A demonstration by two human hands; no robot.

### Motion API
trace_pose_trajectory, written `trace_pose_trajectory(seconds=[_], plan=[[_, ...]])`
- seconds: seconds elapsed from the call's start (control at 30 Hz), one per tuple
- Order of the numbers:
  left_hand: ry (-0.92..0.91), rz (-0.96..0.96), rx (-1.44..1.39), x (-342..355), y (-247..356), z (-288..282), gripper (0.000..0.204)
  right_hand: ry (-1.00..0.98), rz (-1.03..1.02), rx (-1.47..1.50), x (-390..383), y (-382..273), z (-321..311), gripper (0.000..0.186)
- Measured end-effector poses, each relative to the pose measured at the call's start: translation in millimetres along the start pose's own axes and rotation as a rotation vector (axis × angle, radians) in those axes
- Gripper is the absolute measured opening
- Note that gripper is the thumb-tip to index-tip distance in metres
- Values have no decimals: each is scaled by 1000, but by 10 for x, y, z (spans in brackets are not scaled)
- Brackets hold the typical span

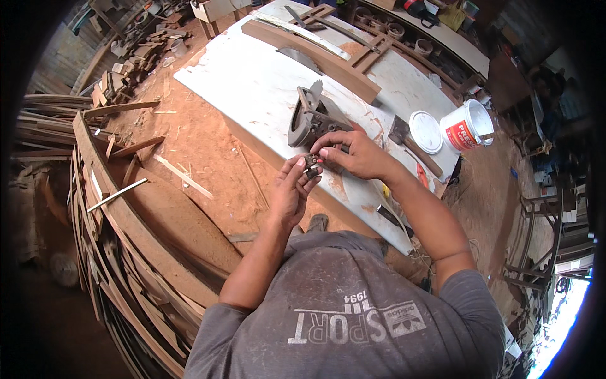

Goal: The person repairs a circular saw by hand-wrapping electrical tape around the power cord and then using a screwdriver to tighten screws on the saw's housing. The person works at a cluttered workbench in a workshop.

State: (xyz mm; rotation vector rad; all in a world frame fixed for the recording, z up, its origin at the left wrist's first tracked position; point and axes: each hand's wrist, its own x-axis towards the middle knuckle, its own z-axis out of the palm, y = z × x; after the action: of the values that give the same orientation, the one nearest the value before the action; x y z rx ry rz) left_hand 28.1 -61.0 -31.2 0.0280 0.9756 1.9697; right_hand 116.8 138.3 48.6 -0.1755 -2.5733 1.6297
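Above the table's near edge, my two hands meet over a small dark part (310,165) with a red bit on it. My left hand (291,189) grips the part between thumb and fingers. From the right, my right hand (356,153) pinches at its red end; whether it holds a separate piece is too small to tell. Just beyond my fingers a dark, dusty power tool (309,120) with a rounded guard lies on the white table (233,82). It looks like a circular saw. A mallet (413,144) lies to the right of it.
A white bucket (466,126) and its lid (426,131) stand at the table's right. Across the far side lie a wooden beam (315,57), a toothed round blade (299,60) and a wooden frame (371,54). Long curved timbers (148,246) are piled at left on the floor.
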Motion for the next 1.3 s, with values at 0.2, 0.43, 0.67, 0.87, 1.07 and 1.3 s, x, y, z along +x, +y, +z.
trace_pose_trajectory(seconds=[0.2, 0.43, 0.67, 0.87, 1.07, 1.3], plan=[[-83, 37, 83, 108, 30, -16, 34, 172, -171, -205, -82, -25, 44, 16], [-79, 31, 197, 128, 105, 69, 32, 188, -252, -307, -158, 125, -51, 18], [-100, 47, 327, 125, 209, 238, 30, 223, -249, -289, -185, 107, -53, 22], [-132, 53, 326, 176, 216, 236, 32, 207, -176, -290, -172, 40, -129, 20], [-156, 63, 364, 195, 223, 208, 32, 175, -203, -218, -132, 160, -156, 18], [-133, 49, 373, 195, 215, 201, 32, 92, -224, -157, -103, 340, -221, 16]])
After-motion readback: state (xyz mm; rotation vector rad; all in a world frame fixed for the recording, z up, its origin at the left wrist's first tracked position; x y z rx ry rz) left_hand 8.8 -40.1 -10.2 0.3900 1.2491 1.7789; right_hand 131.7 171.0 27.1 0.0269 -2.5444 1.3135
